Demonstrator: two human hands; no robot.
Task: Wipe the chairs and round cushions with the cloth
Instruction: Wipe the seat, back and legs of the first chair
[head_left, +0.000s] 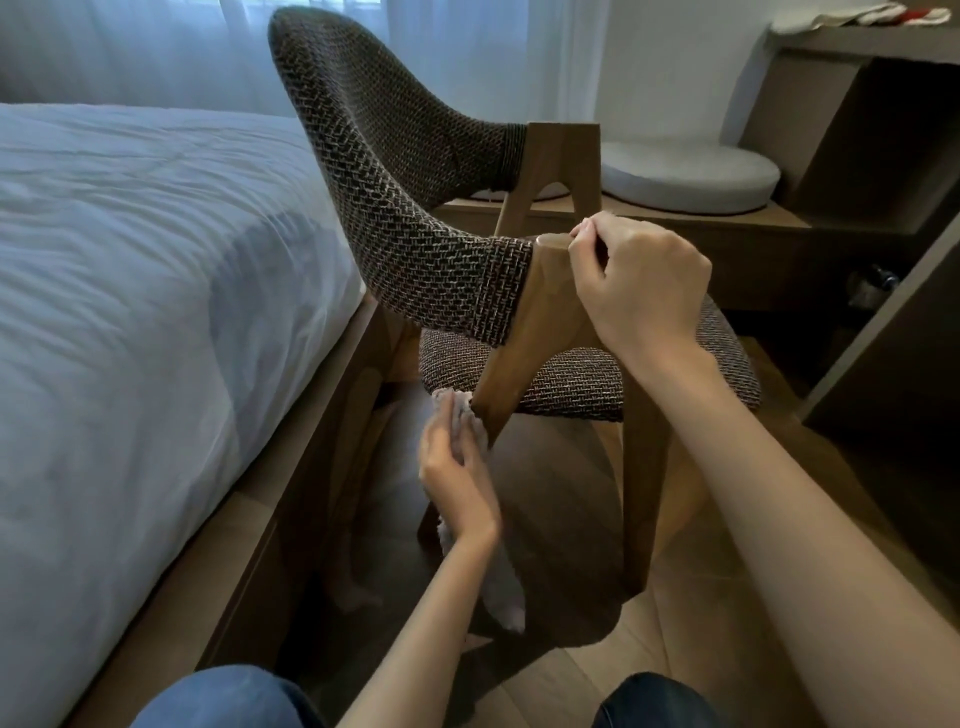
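Note:
A wooden chair (524, 332) with a dark woven backrest and seat stands in front of me, beside the bed. My right hand (639, 280) grips the top of its near wooden frame post. Lower down, my left hand (457, 467) holds a pale cloth (462, 415) against the slanted wooden leg just under the seat edge; the cloth's loose end hangs below my wrist. A grey round cushion (691, 179) lies on a low wooden platform behind the chair.
A bed with white bedding (130, 291) on a wooden base fills the left. Brown shelving (872, 156) rises at the right, with folded cloths on top. My knees in blue jeans (223, 696) are at the bottom edge. Wooden floor lies under the chair.

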